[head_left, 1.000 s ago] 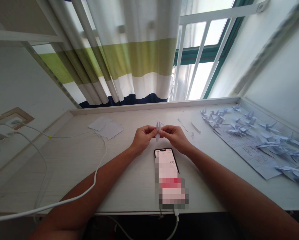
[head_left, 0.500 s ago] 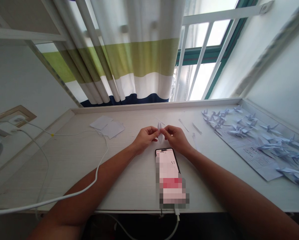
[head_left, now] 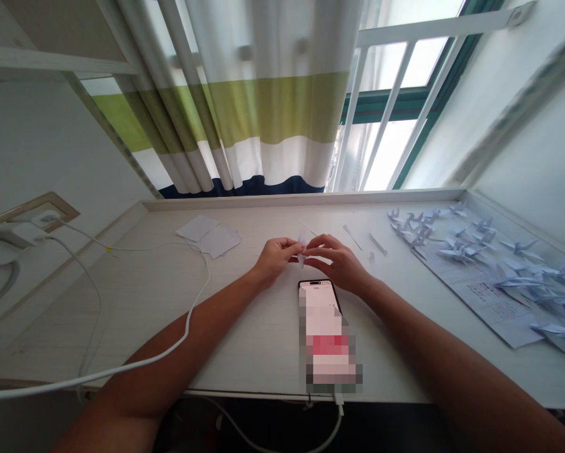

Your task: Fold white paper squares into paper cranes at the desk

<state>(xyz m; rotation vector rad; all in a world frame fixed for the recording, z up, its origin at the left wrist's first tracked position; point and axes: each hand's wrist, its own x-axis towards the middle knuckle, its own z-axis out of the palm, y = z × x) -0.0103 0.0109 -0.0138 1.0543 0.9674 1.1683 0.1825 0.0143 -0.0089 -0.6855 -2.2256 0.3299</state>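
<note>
Left hand [head_left: 275, 259]: thumb and fingertips pinched tight on the folded paper piece [head_left: 302, 242], slim, roughly upright, pointed at both ends. Piece sits between the two hands, over the white table [head_left: 245, 340], just beyond the phone [head_left: 321, 302]. Right hand [head_left: 340, 261]: part-open, thumb and fingers spread with a gap, tips at the paper's right side; too small to tell if they grip a layer. Step, my read: mid-fold, left steadying, right working a flap or crease. Next move would call for right fingertips closing on one layer only, edges lined up, crease pressed without crushing the points. Folded paper birds [head_left: 459, 250] far right, some on a printed sheet [head_left: 481, 302]; loose paper squares [head_left: 219, 240] off to the left, flat
</note>
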